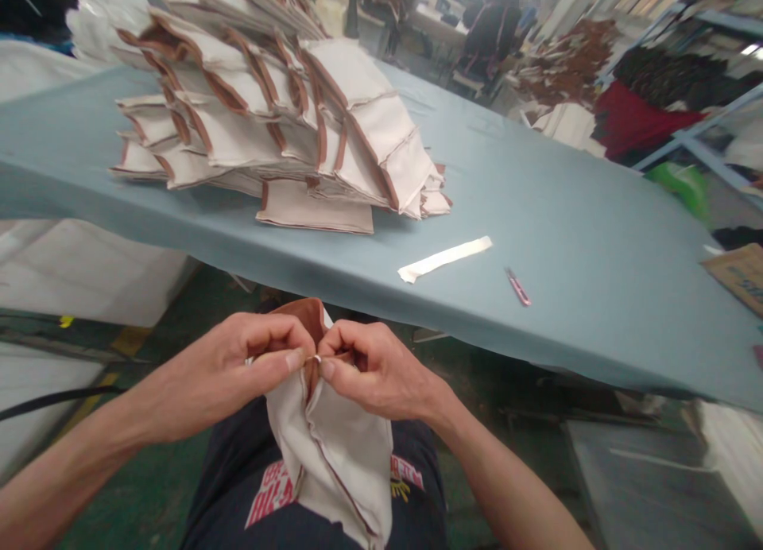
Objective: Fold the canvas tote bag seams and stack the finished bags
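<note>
A cream fabric piece with brown trim [351,431], sewn like a small bag, hangs from both hands over my lap. My left hand [238,371] pinches its upper edge between thumb and fingertips. Close beside it, almost touching, my right hand [381,371] pinches the same edge. A small bit of pale material shows between the two thumbs; I cannot make out what it is. The brown inside of the piece shows behind my fingers.
A blue-covered table [596,256] spans the view ahead. On it lie a large heap of similar cream pieces [256,129], a pale fabric strip [446,259] and pink thread snips [518,287]. A cardboard box [739,276] sits at the right edge.
</note>
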A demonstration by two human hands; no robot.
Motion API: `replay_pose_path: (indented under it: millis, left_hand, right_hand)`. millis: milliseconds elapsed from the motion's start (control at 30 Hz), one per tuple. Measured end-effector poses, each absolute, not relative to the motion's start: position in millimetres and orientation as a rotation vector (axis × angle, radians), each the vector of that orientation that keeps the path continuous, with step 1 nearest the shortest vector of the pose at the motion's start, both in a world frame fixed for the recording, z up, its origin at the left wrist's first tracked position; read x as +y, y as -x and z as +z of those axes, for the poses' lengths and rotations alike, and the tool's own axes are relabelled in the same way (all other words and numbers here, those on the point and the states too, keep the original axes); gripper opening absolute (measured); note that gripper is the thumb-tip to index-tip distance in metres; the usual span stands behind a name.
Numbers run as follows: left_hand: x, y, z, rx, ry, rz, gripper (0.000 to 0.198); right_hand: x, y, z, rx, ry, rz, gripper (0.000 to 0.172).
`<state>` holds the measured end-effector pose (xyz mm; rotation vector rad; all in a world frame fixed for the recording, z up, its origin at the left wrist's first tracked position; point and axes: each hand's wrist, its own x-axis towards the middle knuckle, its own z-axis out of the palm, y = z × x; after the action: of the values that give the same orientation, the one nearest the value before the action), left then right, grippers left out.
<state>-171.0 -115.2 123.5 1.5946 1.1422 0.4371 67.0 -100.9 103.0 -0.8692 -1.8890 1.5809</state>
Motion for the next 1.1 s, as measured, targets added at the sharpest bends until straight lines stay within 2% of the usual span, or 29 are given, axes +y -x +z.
replay_pose_path:
  millis: [100,233,433,633,900,1100]
  left_hand:
    - [-117,169,127,1.182,-1.65,0.404,0.028]
    - [-121,166,131,1.197,-1.719,0.396,0.031]
    - [-129,157,125,1.191,-1.911,0.613,0.03]
    - [-136,152,116,1.175,-2.132,0.802,0.024]
    - [-140,146,109,1.138,-1.978,0.818,0.028]
    - [-150,138,114,1.243,-1.758,0.803,0.034]
  right_hand:
    - [-101,-67,106,-1.941,0.875,1.484,0.008]
    - [-100,-71,112,-2.006,0.863,1.368,0.007]
    - [-100,-81,116,-2.091,0.777,1.097,0.003]
    - [-107,-83,115,-2.197,0.809,0.83,0.01]
    - [-112,-90,114,-2.226,0.782,0.698,0.009]
    - [-111,-92,120,-2.259,0.652,0.575,0.023]
